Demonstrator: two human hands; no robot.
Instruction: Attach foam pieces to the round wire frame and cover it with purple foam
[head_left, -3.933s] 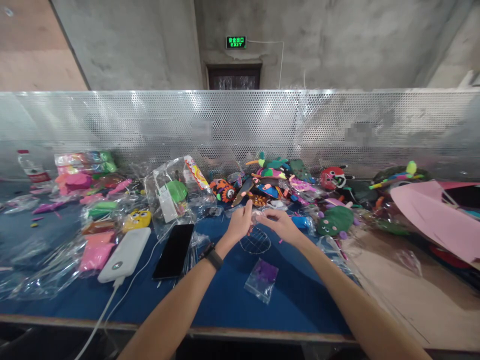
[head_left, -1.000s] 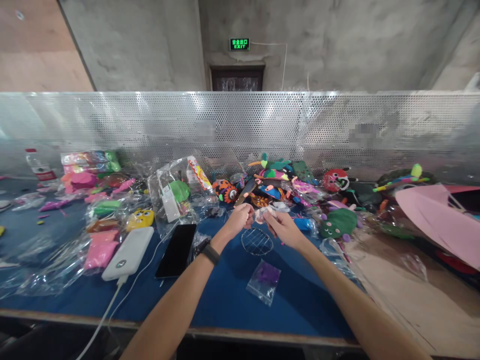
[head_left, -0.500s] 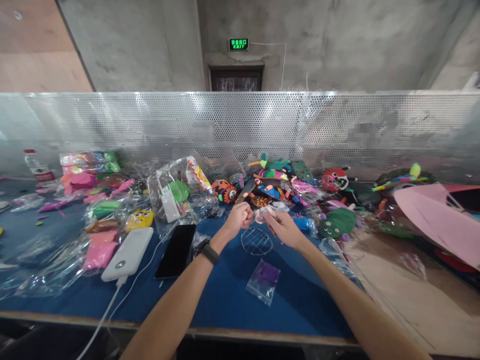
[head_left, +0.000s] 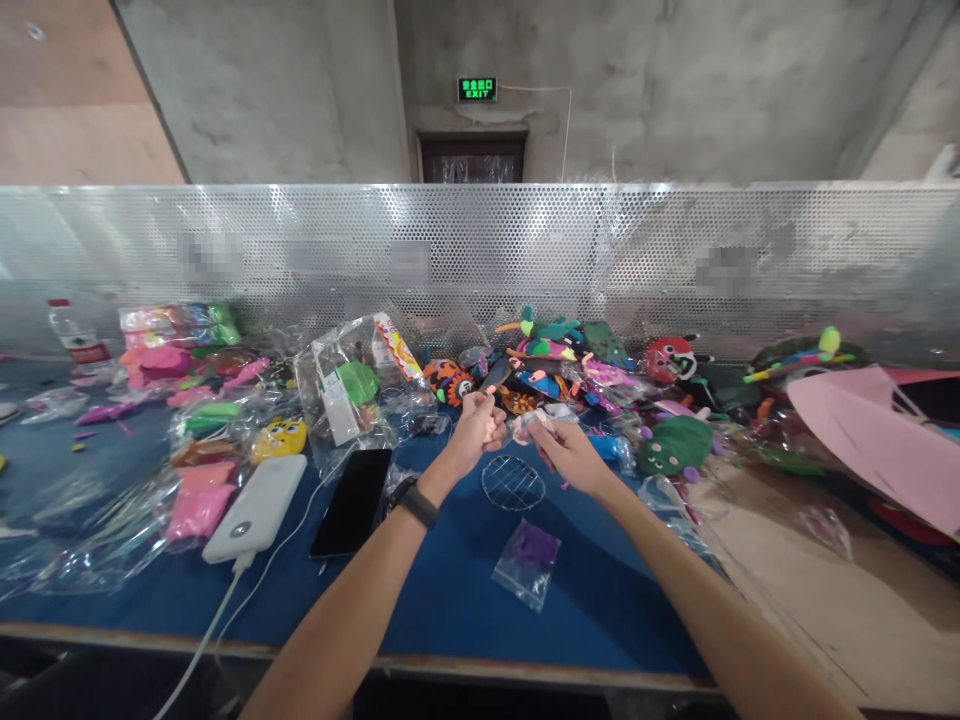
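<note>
Both my hands are raised just above the blue table top (head_left: 450,600), close together. My left hand (head_left: 474,430) is closed in a pinch on a small pink lump of clay (head_left: 491,428). My right hand (head_left: 564,450) is closed on a small clear plastic bag with pink clay in it (head_left: 527,424). A small gap separates the two hands. Directly below them a round wire mesh disc (head_left: 513,483) lies flat on the table. A small clear bag with purple clay (head_left: 528,560) lies nearer to me.
A black phone (head_left: 352,502) and a white power bank (head_left: 255,508) with a cable lie at left, among bags of coloured clay (head_left: 196,500). Finished clay figures (head_left: 555,370) are piled along the perforated metal screen (head_left: 480,250). Pink sheets (head_left: 870,430) and bare wood lie at right.
My left hand has lifted slightly and pulled away from my right hand, with a pink lump now showing in its fingers. The right hand still grips the little bag.
</note>
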